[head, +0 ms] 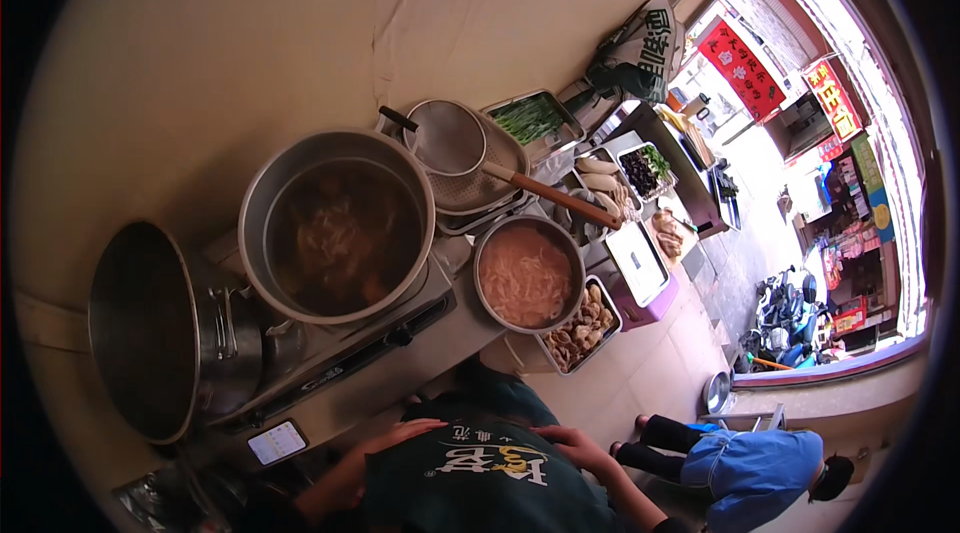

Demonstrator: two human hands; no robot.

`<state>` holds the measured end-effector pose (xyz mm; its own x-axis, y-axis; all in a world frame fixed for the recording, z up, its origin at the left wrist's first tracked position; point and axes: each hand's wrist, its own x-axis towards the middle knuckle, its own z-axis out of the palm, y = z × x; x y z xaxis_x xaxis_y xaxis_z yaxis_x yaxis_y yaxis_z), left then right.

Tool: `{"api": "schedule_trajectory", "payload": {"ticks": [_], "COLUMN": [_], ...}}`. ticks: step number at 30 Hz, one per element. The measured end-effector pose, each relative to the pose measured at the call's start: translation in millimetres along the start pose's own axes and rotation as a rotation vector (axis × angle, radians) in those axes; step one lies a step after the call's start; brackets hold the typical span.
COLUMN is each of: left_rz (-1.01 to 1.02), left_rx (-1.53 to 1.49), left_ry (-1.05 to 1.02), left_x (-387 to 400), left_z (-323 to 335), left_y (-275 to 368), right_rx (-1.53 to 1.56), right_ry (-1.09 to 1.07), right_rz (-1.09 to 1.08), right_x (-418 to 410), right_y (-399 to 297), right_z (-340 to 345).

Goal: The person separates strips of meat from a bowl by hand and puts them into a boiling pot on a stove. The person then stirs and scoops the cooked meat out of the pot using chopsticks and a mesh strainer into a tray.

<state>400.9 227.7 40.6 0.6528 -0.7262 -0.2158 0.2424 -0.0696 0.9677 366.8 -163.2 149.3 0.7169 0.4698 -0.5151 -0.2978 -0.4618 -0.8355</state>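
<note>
My left hand [411, 431] lies flat on the dark green apron [480, 477], fingers stretched towards its middle. Against the apron's other side rests my right hand [571, 446], fingers slightly bent; neither hand holds anything. Before me a large metal pot [251, 233] of brown broth, with pale pieces in it, stands on a gas stove [352, 372]. A metal bowl [480, 270] of pale strips in pinkish liquid is to its right. Behind that bowl, a wooden-handled strainer [448, 137] lies over a perforated tray [499, 199].
A tall empty-looking pot [191, 353] stands left; a phone [277, 443] lies on the stove's near edge. Trays of green vegetables [529, 119] and brown meat-like pieces [581, 334] are right. A person in blue [750, 465] bends near a metal basin [718, 392]; beyond is a street opening.
</note>
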Motion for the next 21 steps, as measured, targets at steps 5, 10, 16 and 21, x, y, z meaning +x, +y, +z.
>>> {"api": "schedule_trajectory", "payload": {"ticks": [5, 10, 16, 21], "left_rz": [-0.096, -0.289, -0.607, -0.597], "left_rx": [0.004, -0.013, -0.013, 0.137], "left_ry": [0.13, 0.351, 0.618, 0.583], "left_x": [-8, -30, -69, 9], "left_z": [3, 20, 78, 69], "left_y": [7, 6, -53, 32], "right_rx": [-0.005, -0.042, -0.171, -0.244], "right_ry": [0.039, 0.309, 0.603, 0.867], "right_rz": [-0.007, -0.049, -0.095, -0.143], "right_x": [56, 127, 198, 240], "right_y": [-10, -28, -6, 54], "right_z": [-52, -153, -235, -268]}}
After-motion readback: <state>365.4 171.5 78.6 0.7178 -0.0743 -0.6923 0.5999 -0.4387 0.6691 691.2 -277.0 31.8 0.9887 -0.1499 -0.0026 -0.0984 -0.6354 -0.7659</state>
